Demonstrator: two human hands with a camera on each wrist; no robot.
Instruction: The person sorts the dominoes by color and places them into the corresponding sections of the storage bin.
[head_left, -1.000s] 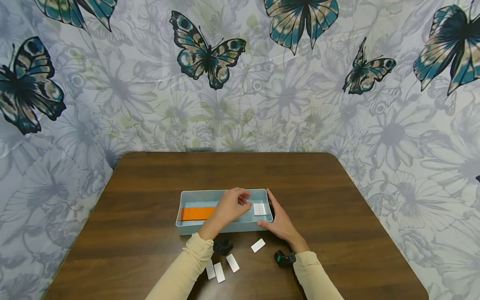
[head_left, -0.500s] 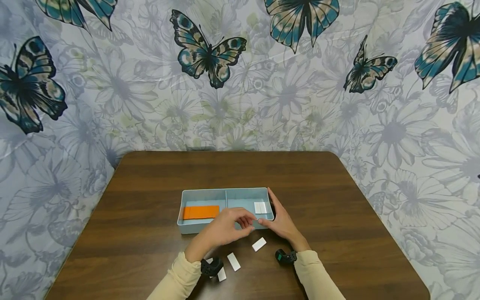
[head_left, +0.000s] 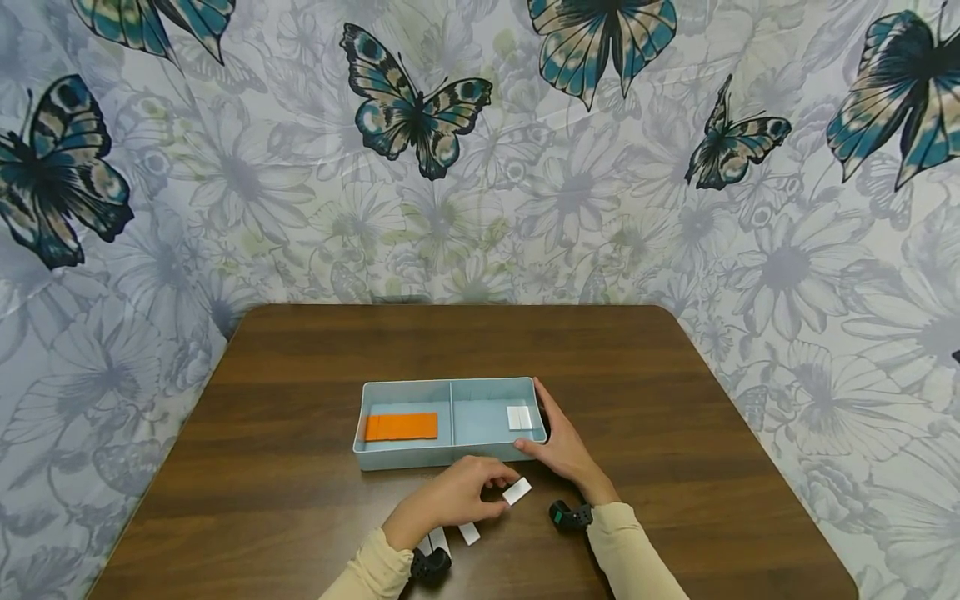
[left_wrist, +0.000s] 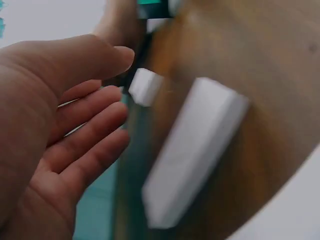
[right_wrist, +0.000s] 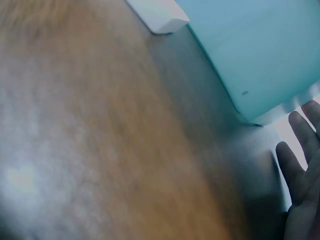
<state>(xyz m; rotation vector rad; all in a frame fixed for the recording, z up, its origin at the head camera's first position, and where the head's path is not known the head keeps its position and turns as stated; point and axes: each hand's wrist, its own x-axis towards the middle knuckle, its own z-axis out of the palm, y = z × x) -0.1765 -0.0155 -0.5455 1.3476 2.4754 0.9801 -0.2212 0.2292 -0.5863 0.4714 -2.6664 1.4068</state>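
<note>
Head view: brown wooden table (head_left: 652,392), butterfly-print backdrop (head_left: 577,217) behind. Light-blue box (head_left: 401,459) sits on the table, divider splitting it into two compartments; orange pieces (head_left: 401,427) side by side in the left one, small white pieces (head_left: 519,417) near the right end of the other. Left hand (head_left: 461,493) is in front of the box, fingers bent loosely, fingertips at a loose white block (head_left: 517,492) lying on the table; contact unclear from here. More white blocks (head_left: 470,534) lie by the left hand and wrist, partly covered. Right hand (head_left: 564,450) is at the box's right end, thumb at the near rim corner, fingers stretched along the end wall, thumb and fingers spread wide. Yellow sleeves (head_left: 637,550), black wrist device (head_left: 570,516) on each arm. Left wrist view: thumb and fingers apart, gap between them, nothing held; one block just beyond the fingertips, another larger in the foreground, blurred. Right wrist view: fingers mostly straight beside the box corner, touch hard to confirm; white block next to the box's near wall.
</note>
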